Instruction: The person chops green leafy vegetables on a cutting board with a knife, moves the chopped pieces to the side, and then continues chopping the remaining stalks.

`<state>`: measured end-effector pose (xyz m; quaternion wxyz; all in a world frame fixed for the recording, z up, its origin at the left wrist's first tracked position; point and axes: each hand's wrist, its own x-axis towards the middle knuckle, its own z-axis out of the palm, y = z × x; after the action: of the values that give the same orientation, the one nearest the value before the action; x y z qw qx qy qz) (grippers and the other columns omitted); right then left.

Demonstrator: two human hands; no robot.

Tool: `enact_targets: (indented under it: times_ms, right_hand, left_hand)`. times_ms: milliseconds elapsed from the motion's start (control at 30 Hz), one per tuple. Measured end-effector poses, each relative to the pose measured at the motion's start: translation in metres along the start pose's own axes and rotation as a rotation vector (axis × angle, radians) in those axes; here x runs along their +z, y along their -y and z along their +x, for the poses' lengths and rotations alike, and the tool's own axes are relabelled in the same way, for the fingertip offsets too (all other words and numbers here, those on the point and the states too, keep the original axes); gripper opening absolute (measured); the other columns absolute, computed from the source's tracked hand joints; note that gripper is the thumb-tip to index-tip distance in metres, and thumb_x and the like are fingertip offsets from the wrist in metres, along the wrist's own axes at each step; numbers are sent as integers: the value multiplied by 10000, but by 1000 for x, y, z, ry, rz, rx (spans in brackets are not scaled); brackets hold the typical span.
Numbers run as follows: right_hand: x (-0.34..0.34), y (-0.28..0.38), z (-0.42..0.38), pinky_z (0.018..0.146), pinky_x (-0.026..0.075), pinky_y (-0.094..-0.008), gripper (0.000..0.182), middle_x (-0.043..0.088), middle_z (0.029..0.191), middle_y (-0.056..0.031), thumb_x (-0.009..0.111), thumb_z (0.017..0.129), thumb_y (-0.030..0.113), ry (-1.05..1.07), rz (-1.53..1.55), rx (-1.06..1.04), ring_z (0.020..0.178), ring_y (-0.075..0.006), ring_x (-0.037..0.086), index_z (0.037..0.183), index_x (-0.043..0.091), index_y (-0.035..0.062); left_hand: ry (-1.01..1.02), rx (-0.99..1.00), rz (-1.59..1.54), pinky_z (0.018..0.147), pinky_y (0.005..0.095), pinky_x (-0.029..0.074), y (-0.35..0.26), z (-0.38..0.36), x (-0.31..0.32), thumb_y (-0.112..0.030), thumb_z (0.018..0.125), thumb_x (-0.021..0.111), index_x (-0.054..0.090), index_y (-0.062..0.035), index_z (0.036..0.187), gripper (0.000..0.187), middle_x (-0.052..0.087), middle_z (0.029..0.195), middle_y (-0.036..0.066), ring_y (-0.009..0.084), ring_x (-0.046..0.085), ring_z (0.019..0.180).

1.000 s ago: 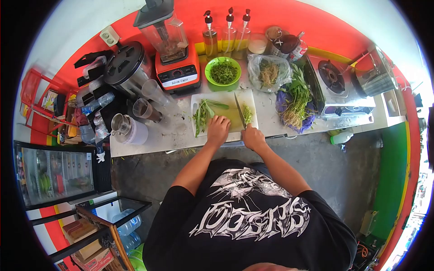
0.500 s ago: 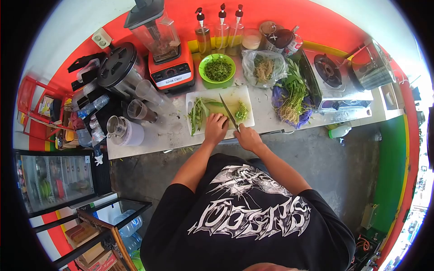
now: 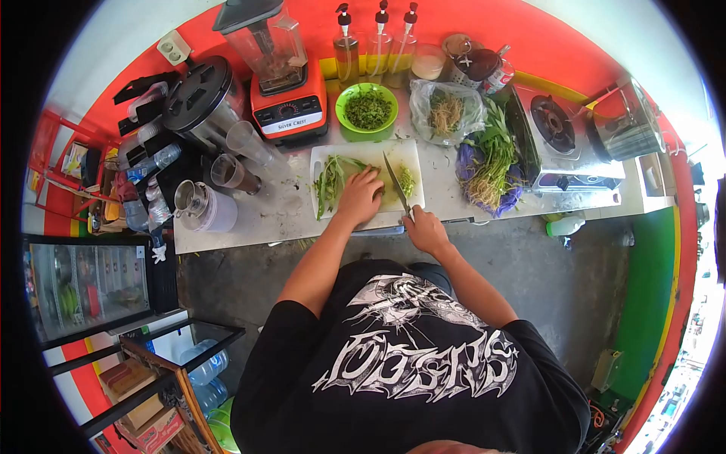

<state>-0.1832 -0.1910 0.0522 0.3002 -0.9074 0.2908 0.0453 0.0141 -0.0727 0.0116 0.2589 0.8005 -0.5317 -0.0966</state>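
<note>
A white cutting board (image 3: 321,160) lies at the counter's front edge. My left hand (image 3: 360,197) rests on its middle, fingers curled over the stems of some leafy greens (image 3: 330,185) that spread to its left. In my right hand (image 3: 427,231), at the board's near right edge, is the handle of a knife (image 3: 395,181). The blade points away from me, slanting over the board just right of my left hand, apart from it. A small heap of chopped greens (image 3: 407,181) sits right of the blade. What lies under my left palm is hidden.
Behind the board stands a green bowl (image 3: 394,113) of chopped greens, beside a red blender (image 3: 287,110). Right are a plastic bag (image 3: 469,117), bunched leafy greens (image 3: 495,155) and a gas stove (image 3: 556,129). Left are plastic cups (image 3: 234,174) and a metal-topped jug (image 3: 208,212).
My left hand has reached forward on the board, its fingers now farther out over the greens. My right hand and the knife have shifted slightly right, widening the gap between the hands.
</note>
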Motion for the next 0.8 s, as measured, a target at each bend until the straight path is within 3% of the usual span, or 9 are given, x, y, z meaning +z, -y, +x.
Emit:
enact_targets:
  times_ms: [133,200,333,433,500,533,600,700,800]
  right_hand:
    - [6,-1,-3,805,514,-604,350,687,906,-317,589,981,339,8,-11,-29,877,-520,665,1054,550,-1]
    - [8,1,-2,805,513,-604,348,688,907,-315,590,980,338,8,-9,-26,879,-519,665,1056,552,0]
    - [11,3,1,780,511,-600,339,682,873,-317,608,975,316,-2,13,-56,854,-523,660,1031,548,-13]
    - [10,11,4,773,506,-604,332,676,842,-321,615,973,295,-15,21,-71,837,-528,656,1008,544,-27]
    - [11,18,6,780,506,-604,330,677,845,-320,609,975,294,-6,18,-63,845,-526,658,1012,545,-28]
    - [12,20,7,787,509,-603,334,678,851,-321,597,979,297,16,6,-57,849,-527,659,1022,544,-30]
    - [14,25,9,794,511,-602,338,679,858,-322,586,984,300,39,-4,-47,853,-528,661,1033,543,-32]
    - [13,33,8,809,517,-598,350,683,888,-326,561,994,306,60,-33,-29,866,-533,662,1049,540,-39]
    - [10,42,3,832,518,-595,350,687,926,-331,543,1003,305,67,-56,11,889,-534,665,1051,538,-42]
  left_hand:
    - [5,-76,71,1196,569,223,-10,-5,-6,-186,895,662,689,-143,1068,180,434,1565,145,383,251,1520]
    - [-123,-232,162,1206,595,177,-20,-12,-4,-204,912,674,695,-152,1082,180,360,1606,191,417,217,1525]
    - [-205,-225,196,1208,602,159,-19,-17,3,-231,910,699,707,-148,1072,182,324,1618,217,441,184,1531]
    - [-228,-176,239,1170,578,230,-18,-17,5,-222,882,723,716,-131,1035,178,418,1554,183,395,276,1497]
    - [-268,-139,94,1057,513,351,-13,-18,9,-178,860,729,719,-114,999,153,586,1342,113,328,485,1312]
    - [-267,-138,94,1057,513,351,-12,-19,13,-178,860,729,719,-114,999,153,586,1342,113,328,485,1312]
    - [-306,-135,44,923,462,411,-11,-19,17,-128,845,724,712,-97,981,139,653,1094,53,296,579,1065]
    - [-400,-59,17,861,449,438,-12,-23,19,-120,844,724,708,-83,968,131,665,994,55,317,592,968]
    - [-388,-29,-54,861,449,452,-10,-28,20,-116,849,717,706,-61,986,148,665,1007,76,335,591,979]
